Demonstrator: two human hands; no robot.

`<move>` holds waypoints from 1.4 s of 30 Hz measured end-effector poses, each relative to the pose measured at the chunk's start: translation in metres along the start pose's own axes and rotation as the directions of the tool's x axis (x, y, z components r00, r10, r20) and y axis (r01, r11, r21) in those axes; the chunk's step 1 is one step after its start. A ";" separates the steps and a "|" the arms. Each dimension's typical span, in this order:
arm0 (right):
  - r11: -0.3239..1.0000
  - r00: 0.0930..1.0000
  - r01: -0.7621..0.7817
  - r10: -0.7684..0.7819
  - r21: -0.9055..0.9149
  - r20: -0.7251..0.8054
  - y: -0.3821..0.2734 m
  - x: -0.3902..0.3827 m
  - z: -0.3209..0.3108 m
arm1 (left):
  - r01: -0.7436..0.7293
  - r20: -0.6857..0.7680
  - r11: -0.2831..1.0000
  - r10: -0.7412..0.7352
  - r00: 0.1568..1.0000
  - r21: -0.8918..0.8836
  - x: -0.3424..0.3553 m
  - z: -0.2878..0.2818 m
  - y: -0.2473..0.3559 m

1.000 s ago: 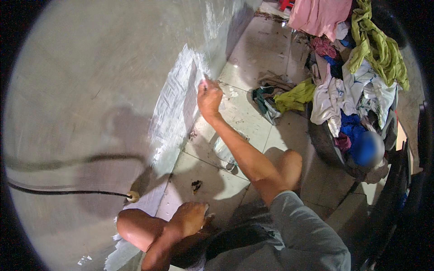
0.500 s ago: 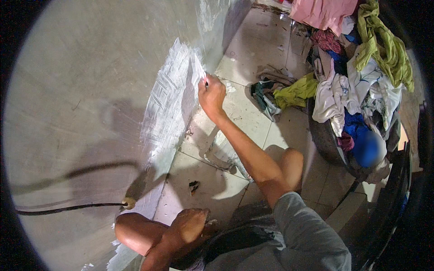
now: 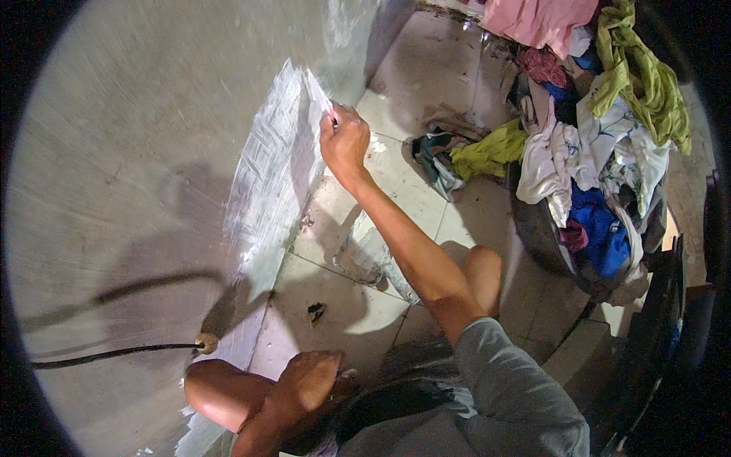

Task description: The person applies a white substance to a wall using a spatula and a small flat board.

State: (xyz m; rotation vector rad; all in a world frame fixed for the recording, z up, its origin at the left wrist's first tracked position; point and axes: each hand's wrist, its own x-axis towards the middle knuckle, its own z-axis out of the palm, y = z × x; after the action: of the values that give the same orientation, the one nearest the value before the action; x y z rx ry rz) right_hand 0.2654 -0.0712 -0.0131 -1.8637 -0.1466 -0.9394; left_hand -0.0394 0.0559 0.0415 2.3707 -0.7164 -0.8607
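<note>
A grey wall [image 3: 137,114] is filling the left side and meeting a dirty, pale tiled floor [image 3: 400,171]. On the right, a dark tub [image 3: 533,240] is holding a heap of crumpled clothes [image 3: 567,160]. A streaky white patch [image 3: 270,145] is covering part of the lower wall. The person's left hand [image 3: 312,377] is resting near the left knee [image 3: 217,392], its grip impossible to tell. The right hand [image 3: 345,145] is clenching a small, mostly hidden tool [image 3: 333,116] at the patch's right edge.
</note>
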 end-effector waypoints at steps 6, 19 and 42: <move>0.993 0.979 0.087 -0.071 -0.074 0.193 -0.011 -0.046 0.006 | 0.064 0.072 0.997 -0.068 0.995 0.048 0.005 -0.009 0.009; 0.986 0.987 0.161 -0.160 -0.040 0.033 -0.024 0.007 0.003 | 0.105 0.135 0.993 -0.111 0.985 0.054 0.007 -0.010 0.006; 0.998 0.968 -0.002 -0.012 0.056 0.251 -0.057 -0.063 -0.021 | 0.119 0.085 0.992 -0.123 0.989 0.049 0.001 -0.013 0.020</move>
State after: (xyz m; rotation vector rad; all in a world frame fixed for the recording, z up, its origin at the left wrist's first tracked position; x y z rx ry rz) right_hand 0.1824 -0.0419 -0.0092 -1.9253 -0.3278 -0.6919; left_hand -0.0358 0.0444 0.0618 2.4491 -0.6371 -1.0149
